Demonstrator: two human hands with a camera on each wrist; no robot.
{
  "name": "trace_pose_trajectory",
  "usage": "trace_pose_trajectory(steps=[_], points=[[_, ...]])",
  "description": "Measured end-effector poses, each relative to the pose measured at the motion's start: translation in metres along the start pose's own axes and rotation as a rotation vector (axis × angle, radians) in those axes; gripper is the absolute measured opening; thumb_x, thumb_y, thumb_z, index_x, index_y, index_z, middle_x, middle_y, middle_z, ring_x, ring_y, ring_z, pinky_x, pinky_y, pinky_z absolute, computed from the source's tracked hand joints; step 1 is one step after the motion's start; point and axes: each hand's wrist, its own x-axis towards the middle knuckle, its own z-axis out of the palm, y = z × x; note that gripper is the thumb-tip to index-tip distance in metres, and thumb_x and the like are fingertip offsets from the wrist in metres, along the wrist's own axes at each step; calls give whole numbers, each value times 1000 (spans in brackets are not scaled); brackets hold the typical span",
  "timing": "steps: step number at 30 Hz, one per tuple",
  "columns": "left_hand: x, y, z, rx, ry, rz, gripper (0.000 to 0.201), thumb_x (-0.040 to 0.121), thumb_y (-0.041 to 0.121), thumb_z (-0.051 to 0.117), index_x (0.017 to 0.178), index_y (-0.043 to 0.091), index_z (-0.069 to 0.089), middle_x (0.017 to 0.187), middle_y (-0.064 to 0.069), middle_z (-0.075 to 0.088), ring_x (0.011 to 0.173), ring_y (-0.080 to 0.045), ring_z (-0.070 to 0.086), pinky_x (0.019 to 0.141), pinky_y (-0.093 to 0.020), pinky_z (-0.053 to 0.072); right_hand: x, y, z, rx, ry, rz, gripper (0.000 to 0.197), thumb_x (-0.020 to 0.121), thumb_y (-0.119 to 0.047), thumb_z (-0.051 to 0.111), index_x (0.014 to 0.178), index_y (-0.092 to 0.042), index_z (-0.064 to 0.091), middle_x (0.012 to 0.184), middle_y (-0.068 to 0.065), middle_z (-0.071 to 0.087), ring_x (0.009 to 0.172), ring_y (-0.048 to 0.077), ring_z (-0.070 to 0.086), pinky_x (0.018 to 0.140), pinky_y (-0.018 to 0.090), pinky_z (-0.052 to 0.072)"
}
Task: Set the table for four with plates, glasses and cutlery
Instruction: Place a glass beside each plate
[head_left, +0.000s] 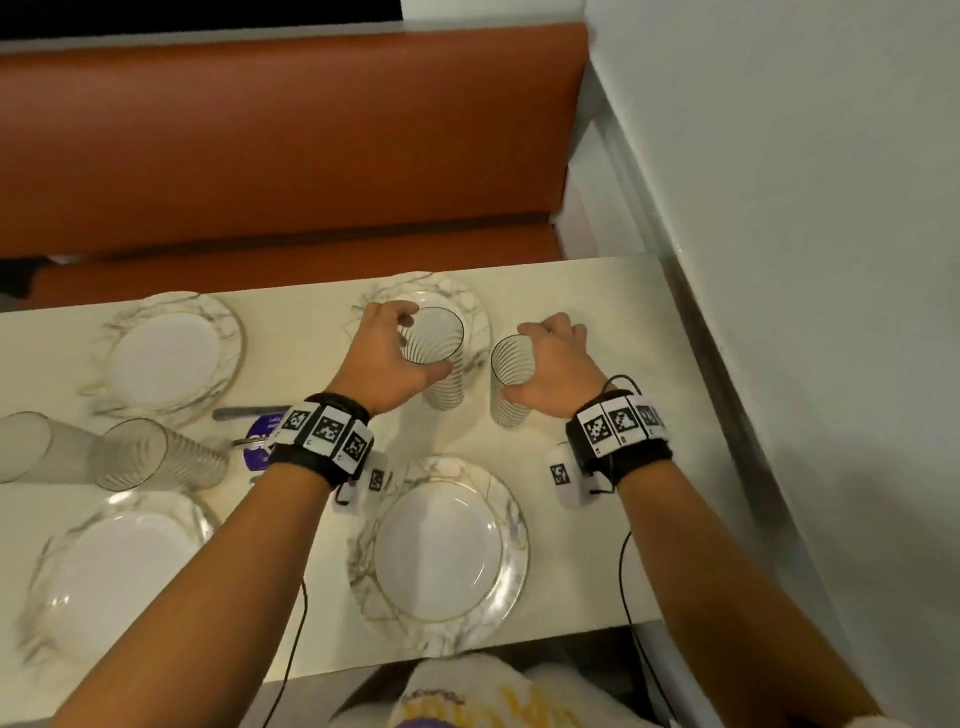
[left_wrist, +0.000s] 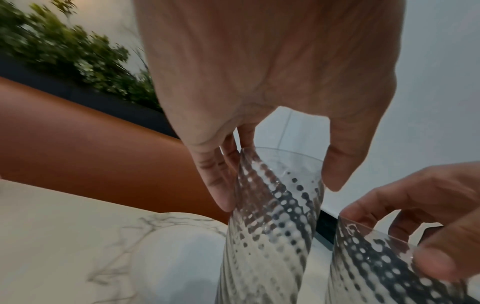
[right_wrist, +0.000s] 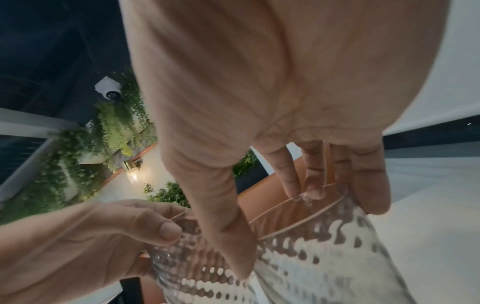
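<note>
In the head view, nearest the camera, a marble-patterned plate with a thin gold rim (head_left: 503, 587) is seen at the near edge of the pale table (head_left: 613, 312), between the two forearms. Beyond it, two tall clear glasses with fine spiral ribbing are held upright, long axes roughly vertical, mouths up. The left glass (head_left: 441, 364) is gripped near its rim by the left hand (head_left: 384, 364), fingers and thumb curled round it, in front of the far right plate (head_left: 467, 296). The right glass (head_left: 511, 382) is gripped by the right hand (head_left: 556, 364) in the same way, just beside the left glass and apart from it. A far left plate (head_left: 171, 353) and a near left plate (head_left: 104, 582) are also laid out. Two more ribbed glasses (head_left: 156, 457) are seen at the left, between the left plates; a blurred blue item (head_left: 260, 439) and cutlery (head_left: 249, 413) lie beside them. Bare tabletop is left to the right of the right glass, up to the table edge by the white wall. An orange bench (head_left: 291, 145) runs behind the table.

In the left wrist view, the ribbed wall of the left glass (left_wrist: 275, 216) is pinched between fingers (left_wrist: 221, 185) and thumb, base towards the marble plate (left_wrist: 155, 246). The right glass (left_wrist: 376, 257) shows at the lower right.

In the right wrist view, the right glass (right_wrist: 324, 246) is clasped at its gold-lined rim by thumb and fingers (right_wrist: 288, 174), with the left hand (right_wrist: 91, 236) alongside.
</note>
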Motion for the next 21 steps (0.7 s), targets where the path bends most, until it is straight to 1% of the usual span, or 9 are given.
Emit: trace_pose_trajectory(steps=[2,4,6,8,11,14,17,21], points=[[-15,-19,-10,-8,9,-35,87,71,33,95,143,17,49,130,-3,47,105,-20,56,87,-30,51,-4,-14,15,-18,-29,-10,92,72,-46,81,148,-15,41,136,12,35,127,34,31,109,44,37],[-27,-34,-17,0,5,-58,89,71,34,95,144,17,47,130,-1,46,107,-19,56,86,-29,49,-9,-27,27,-31,-48,-16,93,70,-45,82,148,-16,41,135,12,35,127,33,30,110,44,36],[-37,-46,-21,2,2,-74,91,71,33,95,146,16,46,130,1,44,110,-19,56,88,-29,49,-13,-37,36,-43,-57,-16,93,70,-45,83,147,-16,41,135,12,35,127,34,31,110,44,36],[-45,-55,-23,8,2,-72,93,71,31,95,147,16,45,130,3,42,113,-19,54,95,-32,51,-17,-43,44,-53,-49,-21,91,70,-43,83,147,-15,42,136,12,35,127,35,31,109,43,37],[-53,-66,-21,19,-21,-70,94,71,29,95,148,14,44,134,1,42,120,-21,52,105,-38,51,-23,-49,51,-71,-34,-20,90,71,-40,83,147,-16,41,137,12,34,127,34,30,107,41,37],[-56,-73,-14,41,-47,-63,96,70,28,96,148,14,43,138,-2,42,125,-23,52,110,-44,49,-30,-51,52,-112,-28,-5,89,71,-38,84,146,-17,40,137,12,32,127,35,30,107,41,37],[-59,-78,-5,53,-44,-36,97,71,27,95,150,12,42,142,-5,42,126,-26,52,110,-47,49,-35,-52,52,-134,-26,15,90,72,-37,84,147,-18,38,138,12,32,128,35,30,106,40,38],[-63,-79,-1,37,0,-12,98,72,27,95,152,10,41,144,-8,43,126,-29,53,110,-48,49,-38,-52,52,-163,-26,29,92,74,-38,83,150,-18,35,141,12,32,130,34,29,106,41,40]])
